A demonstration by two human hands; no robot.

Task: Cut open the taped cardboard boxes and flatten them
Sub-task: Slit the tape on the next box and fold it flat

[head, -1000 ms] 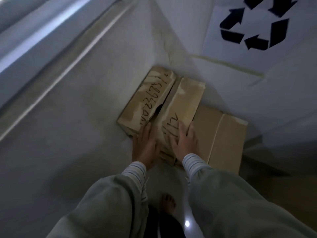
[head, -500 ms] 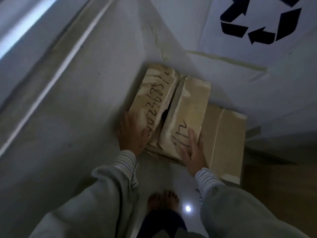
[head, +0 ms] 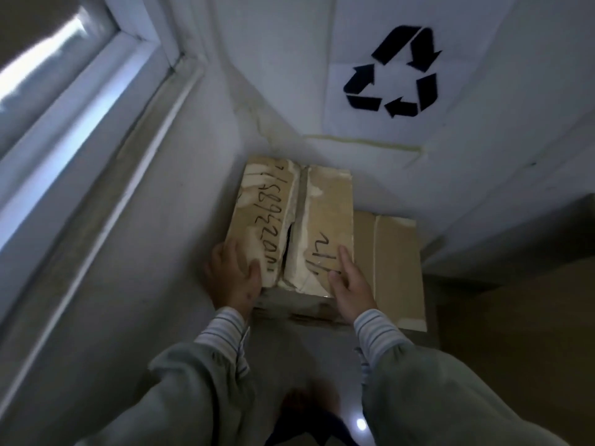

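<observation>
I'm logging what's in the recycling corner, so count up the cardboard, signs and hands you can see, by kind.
Cardboard boxes with flaps cut open: 1, the written-on box
Flattened cardboard pieces: 1, the flat sheet beside and partly under it
Recycling signs: 1, the sign on the wall
Hands: 2, the left hand and the right hand, both on the box
Total: 5

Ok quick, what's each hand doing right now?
Left hand: grips the near left corner of the taped box.
Right hand: open, fingers flat on the box top.
</observation>
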